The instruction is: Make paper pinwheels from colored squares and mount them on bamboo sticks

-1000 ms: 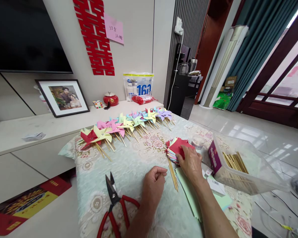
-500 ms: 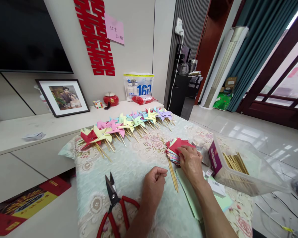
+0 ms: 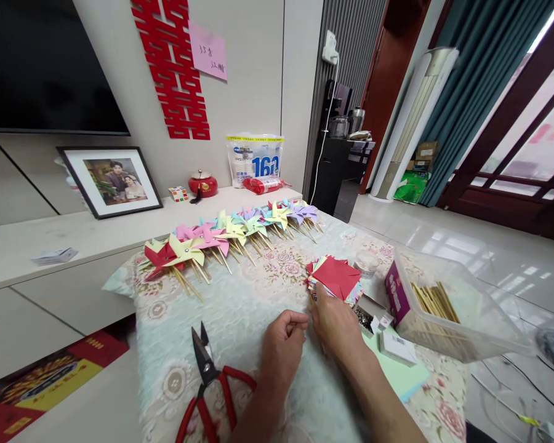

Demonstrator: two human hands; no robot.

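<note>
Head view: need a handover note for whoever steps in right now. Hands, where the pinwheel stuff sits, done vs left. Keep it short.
Left hand: loosely curled at table centre; what it holds cannot be told.
Right hand: fingers down on the cloth beside the left, just below the stack of cut coloured papers; its grip is hidden.
Red-handled scissors lie near-left, untouched.
Sticks in the clear bin, right; small open box beside it.
Done: row of finished pinwheels along the far edge.
Left: the paper stack and binned sticks are unassembled.
</note>
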